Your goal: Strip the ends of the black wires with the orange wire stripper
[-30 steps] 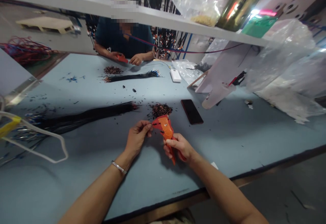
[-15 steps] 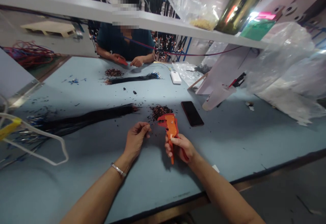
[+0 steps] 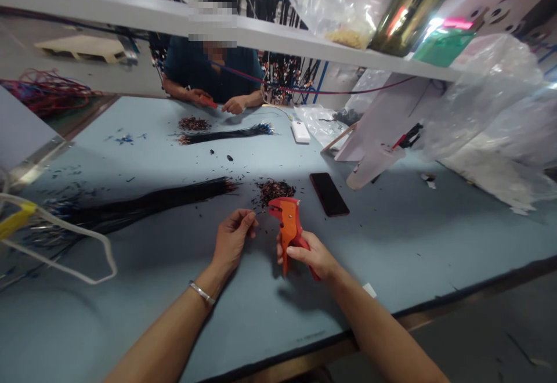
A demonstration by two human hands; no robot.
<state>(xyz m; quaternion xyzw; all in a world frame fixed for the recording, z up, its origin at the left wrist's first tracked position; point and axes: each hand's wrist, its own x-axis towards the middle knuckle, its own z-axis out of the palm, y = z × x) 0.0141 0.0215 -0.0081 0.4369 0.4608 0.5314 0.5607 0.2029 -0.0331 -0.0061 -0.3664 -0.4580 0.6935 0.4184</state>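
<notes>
My left hand [image 3: 234, 238] is closed in a pinch above the blue-grey table [image 3: 174, 325]; what its fingertips hold, if anything, is too small to name. To its right, my right hand [image 3: 307, 253] grips an orange and red wire stripper [image 3: 289, 220] by its handles, jaws pointing left. Just behind the tool lies a pile of small black and copper scraps [image 3: 274, 190]. A long bundle of black wires [image 3: 161, 202] stretches to the left, its copper-coloured ends near the pile. Right of the pile lies a dark phone [image 3: 329, 194].
Across the table a person [image 3: 213, 75] holds a red tool near a second wire bundle [image 3: 226, 134]. A white shelf [image 3: 270, 35] crosses above. A white wire frame [image 3: 104, 255] stands left; plastic bags [image 3: 483, 98] and a translucent holder [image 3: 372, 168] are right.
The wire stripper has tilted in my right hand, and its handles are spread wider apart. My left hand has stayed in place.
</notes>
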